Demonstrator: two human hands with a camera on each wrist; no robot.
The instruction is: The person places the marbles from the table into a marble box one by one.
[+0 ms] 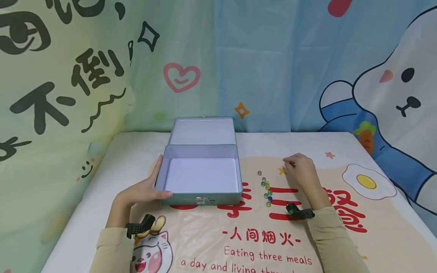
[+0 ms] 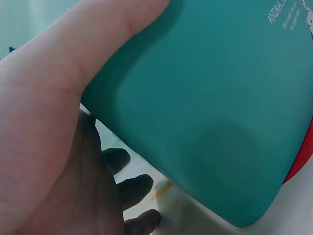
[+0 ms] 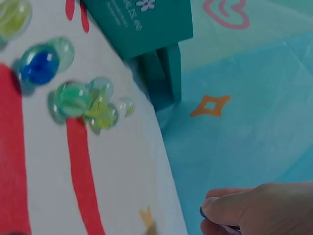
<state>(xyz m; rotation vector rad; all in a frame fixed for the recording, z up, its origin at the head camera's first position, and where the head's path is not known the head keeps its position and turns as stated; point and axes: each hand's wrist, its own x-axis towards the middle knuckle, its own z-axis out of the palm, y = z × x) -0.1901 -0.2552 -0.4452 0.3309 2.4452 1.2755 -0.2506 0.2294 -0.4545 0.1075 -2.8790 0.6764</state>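
Observation:
An open-lidded green tin box [image 1: 218, 199] stands on the printed cloth, its pale inside bare. My left hand [image 1: 141, 191] grips its left front corner, thumb [image 2: 112, 34] on the front and fingers along the left side. To the right of the box, several glass marbles [image 1: 267, 185] lie in a loose line; a blue one [image 3: 40, 66] shows among greenish ones in the right wrist view. Beyond them, my right hand [image 1: 302, 172] is raised with thumb and forefinger pinched together. A dark marble [image 3: 202, 212] peeks out between those fingertips, mostly hidden.
The box's hinged lid [image 1: 203, 131] leans back near the curtain [image 1: 256, 76] behind the table. A printed tablecloth [image 1: 263, 261] with red lettering covers the table. Each wrist carries a small black camera, such as the right one [image 1: 300, 211].

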